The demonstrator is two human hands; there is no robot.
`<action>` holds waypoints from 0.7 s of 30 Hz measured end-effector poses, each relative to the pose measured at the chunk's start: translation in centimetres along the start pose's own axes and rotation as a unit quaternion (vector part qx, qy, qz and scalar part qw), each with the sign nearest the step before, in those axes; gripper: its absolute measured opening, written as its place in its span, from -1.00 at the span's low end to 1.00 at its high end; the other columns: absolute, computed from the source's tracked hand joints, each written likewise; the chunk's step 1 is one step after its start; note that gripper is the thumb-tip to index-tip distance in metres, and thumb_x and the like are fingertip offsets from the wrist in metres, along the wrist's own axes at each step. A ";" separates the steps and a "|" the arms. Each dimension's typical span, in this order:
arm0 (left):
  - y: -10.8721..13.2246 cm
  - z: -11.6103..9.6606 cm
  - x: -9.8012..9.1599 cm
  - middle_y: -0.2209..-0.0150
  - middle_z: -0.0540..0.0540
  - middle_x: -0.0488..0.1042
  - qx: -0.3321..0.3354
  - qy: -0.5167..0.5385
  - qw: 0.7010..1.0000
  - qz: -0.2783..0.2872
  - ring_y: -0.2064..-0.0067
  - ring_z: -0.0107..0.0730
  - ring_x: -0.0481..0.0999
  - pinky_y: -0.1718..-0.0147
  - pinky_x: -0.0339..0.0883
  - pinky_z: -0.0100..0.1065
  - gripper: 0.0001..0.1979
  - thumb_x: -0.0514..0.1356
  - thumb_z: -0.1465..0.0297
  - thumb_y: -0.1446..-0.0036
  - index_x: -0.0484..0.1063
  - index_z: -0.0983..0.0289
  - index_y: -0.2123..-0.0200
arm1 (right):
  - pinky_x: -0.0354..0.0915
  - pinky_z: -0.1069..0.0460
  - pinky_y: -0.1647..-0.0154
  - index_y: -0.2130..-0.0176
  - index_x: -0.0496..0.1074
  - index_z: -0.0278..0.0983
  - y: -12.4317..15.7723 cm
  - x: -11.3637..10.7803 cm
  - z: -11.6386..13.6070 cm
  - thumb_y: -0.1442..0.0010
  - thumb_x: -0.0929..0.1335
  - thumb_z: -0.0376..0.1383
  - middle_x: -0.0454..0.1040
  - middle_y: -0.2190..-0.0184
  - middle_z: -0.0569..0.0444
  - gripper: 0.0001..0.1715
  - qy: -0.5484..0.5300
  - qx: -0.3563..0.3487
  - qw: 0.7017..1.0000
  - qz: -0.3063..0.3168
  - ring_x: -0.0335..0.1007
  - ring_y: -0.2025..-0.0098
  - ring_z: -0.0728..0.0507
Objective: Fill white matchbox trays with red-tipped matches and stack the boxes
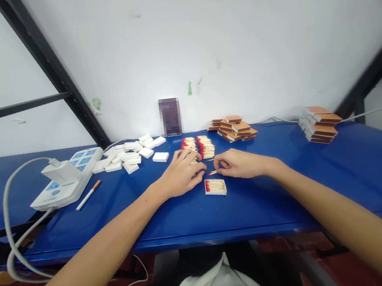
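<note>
Fingers of the right hand [237, 162] pinch a match [212, 173] just behind the tray [216, 194]; left hand [181, 173] curls left of it, grip unclear.

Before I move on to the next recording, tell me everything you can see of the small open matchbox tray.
The small tray is a shallow, open-topped rectangle with thin white walls, apparently card. Matches lie side by side in it, red heads toward the picture's left, pale sticks running right; their exact count can't be made out. It rests flat on the blue table, a little nearer the person than the left hand and right hand, and neither appears to touch it.
</note>
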State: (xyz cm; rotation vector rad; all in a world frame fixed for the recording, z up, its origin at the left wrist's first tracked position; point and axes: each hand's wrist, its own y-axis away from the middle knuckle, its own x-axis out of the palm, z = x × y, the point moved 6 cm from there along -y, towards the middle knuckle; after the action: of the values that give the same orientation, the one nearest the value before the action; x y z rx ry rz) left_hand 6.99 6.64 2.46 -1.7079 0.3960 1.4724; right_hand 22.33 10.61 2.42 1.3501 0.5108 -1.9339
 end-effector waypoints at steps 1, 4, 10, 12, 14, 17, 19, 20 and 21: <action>0.0 0.0 0.0 -0.01 0.18 0.43 0.001 0.000 1.000 -0.001 -0.09 -0.09 0.33 -0.05 0.11 -0.04 -0.75 0.06 0.33 -0.35 0.54 0.19 0.09 | 0.05 0.08 0.43 0.28 0.46 -0.26 0.0 0.0 0.0 -0.24 0.30 -0.27 0.37 0.50 0.14 -0.84 -0.003 0.002 1.000 0.004 0.20 0.48 -0.02; 0.0 0.0 0.0 -0.01 0.18 0.44 0.002 0.002 1.000 -0.006 -0.09 -0.09 0.33 -0.06 0.11 -0.04 -0.76 0.08 0.33 -0.35 0.54 0.19 0.10 | 0.06 0.08 0.43 0.30 0.44 -0.27 0.2 -0.1 -0.2 -0.26 0.28 -0.27 0.38 0.51 0.14 -0.83 -0.008 0.007 1.000 0.015 0.21 0.48 -0.02; 0.0 0.0 -0.1 0.02 0.17 0.44 0.004 0.006 1.000 -0.014 -0.08 -0.11 0.34 -0.06 0.11 -0.05 -0.78 0.10 0.33 -0.34 0.54 0.19 0.11 | 0.08 0.08 0.43 0.22 0.48 -0.27 0.2 0.0 -1.2 -0.24 0.31 -0.23 0.44 0.45 0.10 -0.81 -0.004 0.004 1.000 0.010 0.28 0.43 -0.05; 0.0 0.0 -0.1 0.01 0.17 0.44 0.005 0.008 1.000 -0.014 -0.09 -0.11 0.34 -0.07 0.11 -0.05 -0.78 0.10 0.33 -0.34 0.55 0.19 0.11 | 0.08 0.07 0.42 0.20 0.48 -0.26 0.1 0.0 -1.3 -0.25 0.31 -0.24 0.45 0.43 0.09 -0.81 0.002 0.001 1.000 0.002 0.29 0.43 -0.05; 0.0 -0.1 -0.1 0.01 0.16 0.44 0.003 0.009 1.000 -0.013 -0.08 -0.11 0.34 -0.07 0.10 -0.05 -0.79 0.11 0.34 -0.34 0.55 0.19 0.11 | 0.08 0.07 0.42 0.22 0.47 -0.26 0.0 0.1 -1.2 -0.26 0.30 -0.25 0.45 0.43 0.09 -0.82 0.006 -0.002 1.000 -0.001 0.29 0.42 -0.05; 0.0 -0.1 0.0 0.01 0.16 0.44 0.003 0.011 1.000 -0.006 -0.07 -0.11 0.34 -0.06 0.10 -0.05 -0.79 0.11 0.34 -0.34 0.55 0.19 0.11 | 0.08 0.07 0.40 0.25 0.44 -0.26 0.0 0.2 -1.0 -0.31 0.26 -0.25 0.46 0.43 0.08 -0.80 0.012 -0.006 1.000 0.001 0.28 0.43 -0.05; 0.0 -0.1 0.1 0.01 0.17 0.44 0.003 0.010 1.000 0.000 -0.07 -0.11 0.34 -0.06 0.10 -0.05 -0.78 0.10 0.33 -0.34 0.55 0.19 0.11 | 0.09 0.06 0.39 0.25 0.41 -0.27 0.0 0.3 -1.0 -0.33 0.23 -0.25 0.47 0.42 0.07 -0.79 0.015 -0.006 1.000 0.002 0.29 0.42 -0.05; 0.0 -0.1 0.1 0.01 0.17 0.44 0.003 0.010 1.000 0.002 -0.07 -0.11 0.34 -0.06 0.10 -0.05 -0.78 0.10 0.33 -0.35 0.55 0.20 0.11 | 0.09 0.06 0.38 0.24 0.40 -0.27 0.0 0.4 -1.0 -0.34 0.23 -0.25 0.48 0.41 0.05 -0.79 0.018 -0.005 1.000 0.003 0.30 0.42 -0.06; 0.0 0.0 0.2 0.01 0.17 0.44 0.003 0.010 1.000 0.003 -0.07 -0.11 0.34 -0.06 0.10 -0.05 -0.78 0.10 0.33 -0.35 0.55 0.20 0.11 | 0.09 0.06 0.37 0.24 0.39 -0.27 0.0 0.4 -1.0 -0.34 0.22 -0.26 0.48 0.39 0.04 -0.79 0.021 -0.004 1.000 0.004 0.30 0.41 -0.06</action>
State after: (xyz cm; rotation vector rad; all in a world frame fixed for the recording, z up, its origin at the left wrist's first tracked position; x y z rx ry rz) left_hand 7.06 6.65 2.32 -1.7180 0.4160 1.4584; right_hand 22.88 11.17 1.66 1.3891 0.5332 -1.8984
